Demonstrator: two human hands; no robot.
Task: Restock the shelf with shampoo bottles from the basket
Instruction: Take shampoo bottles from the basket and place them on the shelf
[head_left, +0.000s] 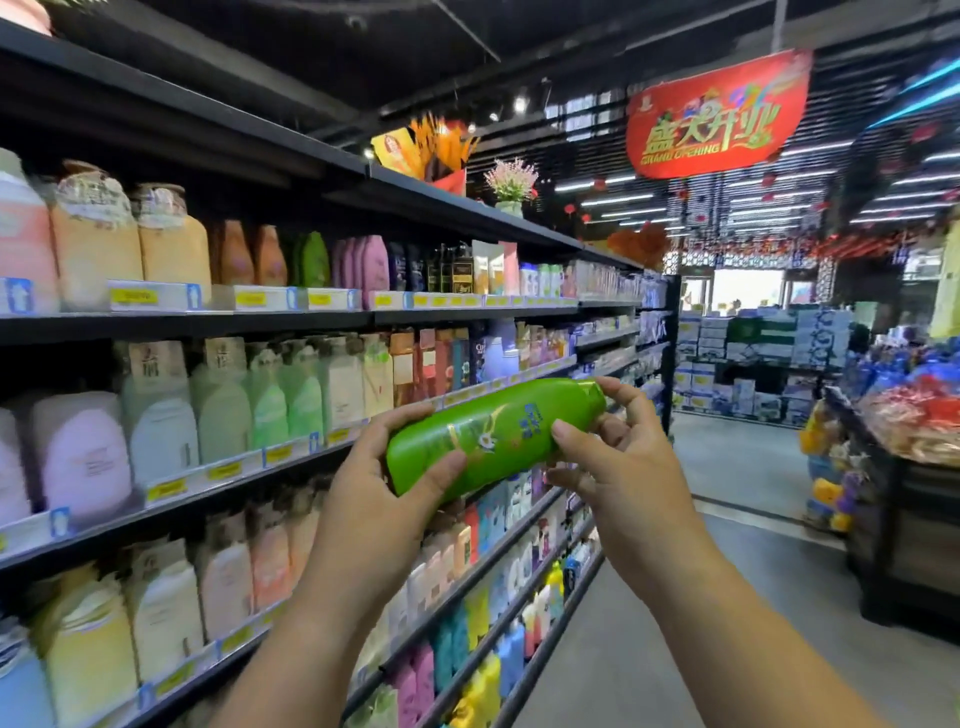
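With left hand (374, 488) wrapped round the bottle (493, 434) and right hand (623, 457) curled on its cap (592, 397), I should turn it upright, label outward, before shelving it left.

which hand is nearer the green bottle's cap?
Right. The right hand has its fingers curled round the cap end of the green bottle; the left hand grips the base end, away from the cap.
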